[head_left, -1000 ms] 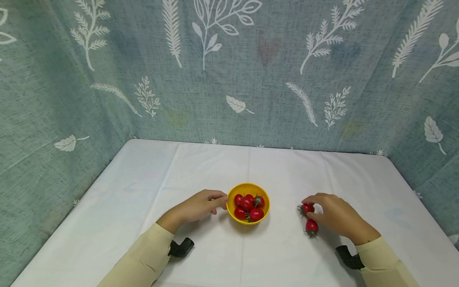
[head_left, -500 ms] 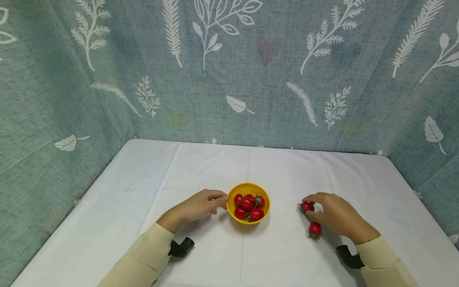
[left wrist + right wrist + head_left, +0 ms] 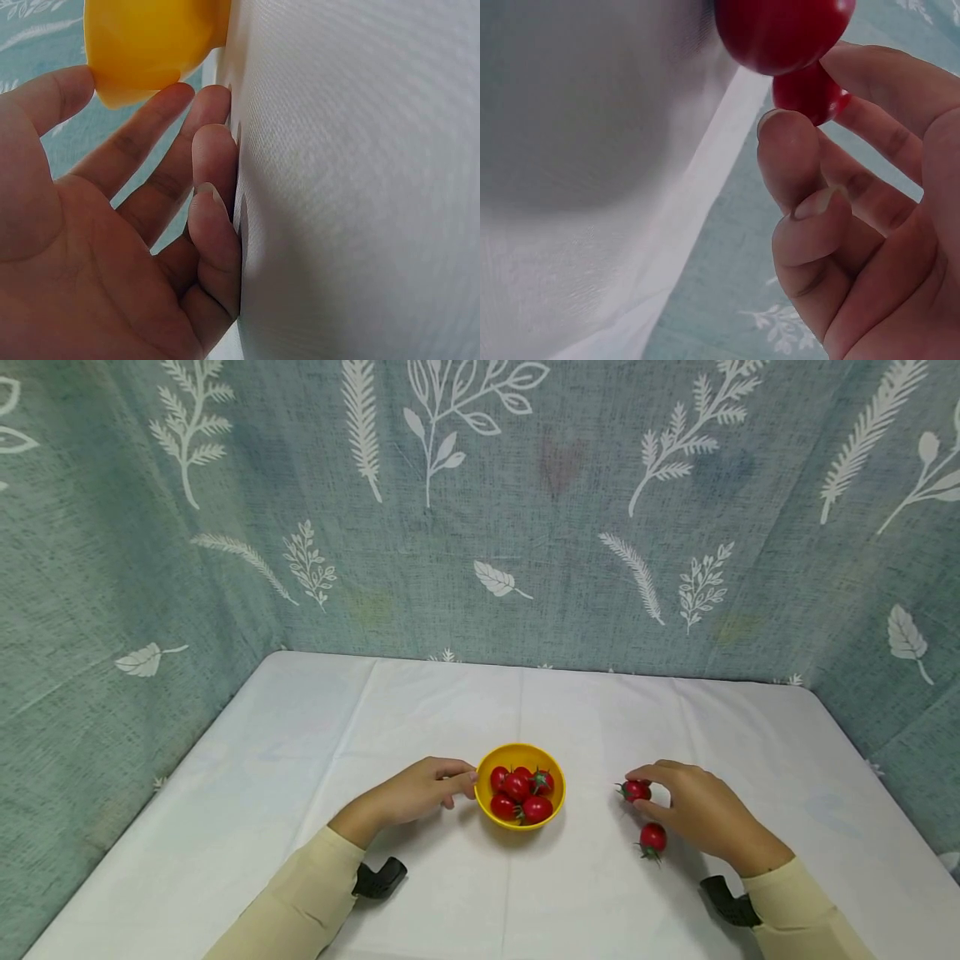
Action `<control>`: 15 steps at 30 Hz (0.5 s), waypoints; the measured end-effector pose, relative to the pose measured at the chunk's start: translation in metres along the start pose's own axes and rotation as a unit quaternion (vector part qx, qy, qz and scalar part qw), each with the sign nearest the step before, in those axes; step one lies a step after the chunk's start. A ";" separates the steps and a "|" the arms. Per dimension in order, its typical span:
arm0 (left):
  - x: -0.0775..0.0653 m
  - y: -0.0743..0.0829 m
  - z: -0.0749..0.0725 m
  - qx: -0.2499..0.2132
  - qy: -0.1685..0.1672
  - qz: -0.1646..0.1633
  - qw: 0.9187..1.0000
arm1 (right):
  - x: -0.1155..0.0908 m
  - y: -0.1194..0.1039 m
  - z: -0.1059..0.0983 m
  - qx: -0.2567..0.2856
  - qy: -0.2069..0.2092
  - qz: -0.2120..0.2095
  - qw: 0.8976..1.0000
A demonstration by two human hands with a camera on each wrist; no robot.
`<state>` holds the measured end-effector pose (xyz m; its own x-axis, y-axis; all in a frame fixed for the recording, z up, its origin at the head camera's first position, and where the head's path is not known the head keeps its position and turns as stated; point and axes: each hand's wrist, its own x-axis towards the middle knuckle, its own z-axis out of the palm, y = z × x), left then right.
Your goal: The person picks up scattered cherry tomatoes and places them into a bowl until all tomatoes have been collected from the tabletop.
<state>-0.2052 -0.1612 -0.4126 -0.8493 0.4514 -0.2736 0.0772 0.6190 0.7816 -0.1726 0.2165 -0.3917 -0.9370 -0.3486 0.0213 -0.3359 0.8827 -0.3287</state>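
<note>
My left hand touches the left side of a yellow bowl, with fingers extended. In the left wrist view, thumb and index fingertips meet the outer wall of the bowl; the other fingers are against the cloth. Several red cherry tomatoes with green stems lie in the bowl. To its right, my right hand pinches a cherry tomato between thumb and fingers, its stem pointing left. A second loose cherry tomato lies on the cloth below that hand; it looms large in the right wrist view.
A white cloth covers the table. Behind and to the sides hangs a green-blue curtain with white leaf prints. A black wrist mount shows at the left sleeve and another at the right sleeve.
My right hand has shifted slightly left with the pinched tomato. The loose tomato rolled apart from it, a little toward me, then slightly back left. My left hand and the bowl stayed put.
</note>
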 end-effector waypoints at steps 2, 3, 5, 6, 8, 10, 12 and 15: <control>0.000 0.000 0.000 -0.002 -0.001 0.000 1.000 | -0.001 -0.002 0.000 -0.003 0.004 -0.001 1.000; 0.000 0.000 0.000 -0.003 -0.002 0.000 1.000 | -0.001 -0.003 0.000 -0.003 0.005 -0.004 1.000; 0.000 0.000 0.000 -0.004 -0.002 0.001 1.000 | -0.001 -0.005 -0.001 -0.007 0.012 -0.011 1.000; 0.000 0.000 0.000 -0.004 -0.002 0.001 1.000 | -0.002 -0.005 0.000 -0.010 0.016 -0.016 1.000; 0.000 0.000 -0.001 -0.005 -0.003 0.000 1.000 | -0.002 -0.006 0.000 -0.012 0.023 -0.025 0.999; 0.000 0.000 -0.001 -0.006 -0.003 -0.002 1.000 | -0.003 -0.008 0.000 -0.015 0.031 -0.035 0.999; 0.000 -0.001 -0.001 -0.005 -0.004 -0.002 1.000 | -0.004 -0.010 0.000 -0.016 0.036 -0.040 0.998; 0.000 -0.001 -0.001 -0.003 -0.004 -0.001 1.000 | -0.005 -0.014 0.000 -0.002 0.040 -0.046 0.998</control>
<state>-0.2059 -0.1620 -0.4131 -0.8456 0.4554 -0.2786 0.0730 0.6156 0.7847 -0.1635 0.2061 -0.3872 -0.9068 -0.4023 0.1257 -0.4210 0.8495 -0.3181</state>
